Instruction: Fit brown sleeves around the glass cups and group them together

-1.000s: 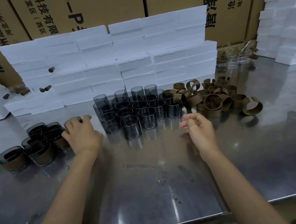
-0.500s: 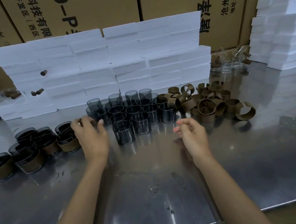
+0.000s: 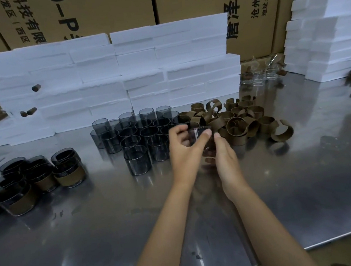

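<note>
Beside the sleeve pile point(image 3: 240, 121), left hand point(image 3: 185, 151) has left the finished group, fingers now pinching a bare cup point(image 3: 199, 134); right hand point(image 3: 225, 160) fingers unclear — sleeving next.

Both forearms are bare to the frame's edge, no sleeves, watch, rings or gloves showing on the left hand point(image 3: 185, 153) or right hand point(image 3: 225, 160).

head cam, 1 view only | worn on person, looks fwd + down over steel table point(image 3: 285, 197) | forearms enter from bottom edge, hands near ctr, close range | wide-angle, edges bend | faces foam blocks point(image 3: 99, 75) w/ cartons point(image 3: 103, 10) behind | no 2nd view, no overlap
</note>
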